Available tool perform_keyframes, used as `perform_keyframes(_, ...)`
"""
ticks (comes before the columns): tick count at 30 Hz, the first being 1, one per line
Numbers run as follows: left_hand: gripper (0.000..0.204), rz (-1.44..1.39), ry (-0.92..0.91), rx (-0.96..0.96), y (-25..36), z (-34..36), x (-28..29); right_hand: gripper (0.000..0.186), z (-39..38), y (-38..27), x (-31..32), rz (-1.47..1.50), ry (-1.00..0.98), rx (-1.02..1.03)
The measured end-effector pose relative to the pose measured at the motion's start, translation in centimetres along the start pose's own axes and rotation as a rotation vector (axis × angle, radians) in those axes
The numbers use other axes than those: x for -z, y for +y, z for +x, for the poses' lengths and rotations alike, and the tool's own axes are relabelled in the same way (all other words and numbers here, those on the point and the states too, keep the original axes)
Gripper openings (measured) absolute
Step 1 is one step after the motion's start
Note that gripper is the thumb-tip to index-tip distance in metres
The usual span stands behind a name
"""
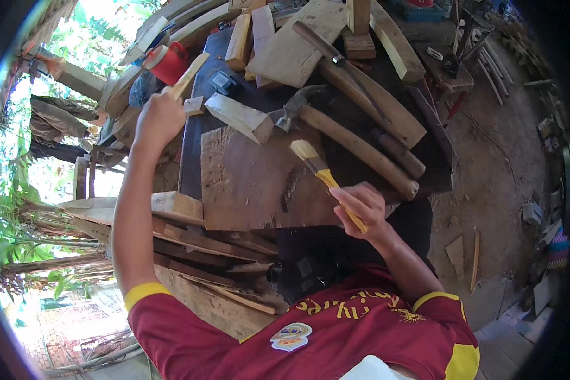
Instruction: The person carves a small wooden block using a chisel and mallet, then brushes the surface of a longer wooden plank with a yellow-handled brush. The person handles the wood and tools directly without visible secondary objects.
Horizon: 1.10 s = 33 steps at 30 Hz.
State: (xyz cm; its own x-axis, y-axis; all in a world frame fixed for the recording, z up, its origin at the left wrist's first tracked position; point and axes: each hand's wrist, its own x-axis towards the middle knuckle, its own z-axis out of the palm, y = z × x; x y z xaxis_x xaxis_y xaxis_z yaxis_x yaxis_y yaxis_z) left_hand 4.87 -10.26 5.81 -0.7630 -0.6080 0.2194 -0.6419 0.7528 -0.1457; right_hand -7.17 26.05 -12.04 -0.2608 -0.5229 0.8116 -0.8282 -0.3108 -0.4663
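My right hand (365,206) is closed round the yellow handle of a paintbrush (325,176), whose pale bristles point up and left over a wooden board (244,180). At the far left, my left hand (161,117) grips a narrow strip of light wood (191,75), its free end slanting up and right. A small wood offcut (194,106) lies beside that hand. Past the brush tip are a squared wood block (239,118) and a claw hammer (354,149) with a wooden handle. A long thin tool with a dark handle (316,42) rests across a thick plank (367,101).
A red mug (166,62) stands behind my left hand, near a small blue object (222,82). Several planks and a flat board (301,41) crowd the bench's far side. Stacked lumber (215,244) lies below the near left edge. A small stool (446,76) stands on the right.
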Motion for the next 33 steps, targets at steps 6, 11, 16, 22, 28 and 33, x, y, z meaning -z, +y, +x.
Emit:
perform_keyframes(6, 0.028, 0.061, -0.037, -0.117, -3.0, 10.7, -7.0, 0.051, -0.4, 0.7, 0.0, 0.039, -0.005, -0.02)
perform_keyframes(11, 0.034, 0.026, -0.127, 0.075, -2.9, 15.8, -10.8, 0.048, 0.6, 0.4, 0.3, 0.044, -0.051, -0.058)
perform_keyframes(16, 0.048, -0.124, -0.334, 0.22, -0.2, 18.1, -11.6, 0.05, 0.6, 0.4, 0.6, 0.045, -0.062, -0.08)
perform_keyframes(22, 0.041, 0.096, -0.284, 0.068, 0.6, 19.3, -12.3, 0.051, 0.7, 0.5, 0.7, 0.033, -0.108, -0.099)
perform_keyframes(28, 0.048, -0.288, -0.071, -0.013, 5.1, 20.6, -10.1, 0.051, 0.4, 0.2, 0.4, -0.004, -0.11, -0.125)
perform_keyframes(33, 0.057, -0.29, -0.095, -0.039, 10.5, 21.0, -10.0, 0.05, 0.5, 0.1, 0.6, -0.003, -0.121, -0.145)
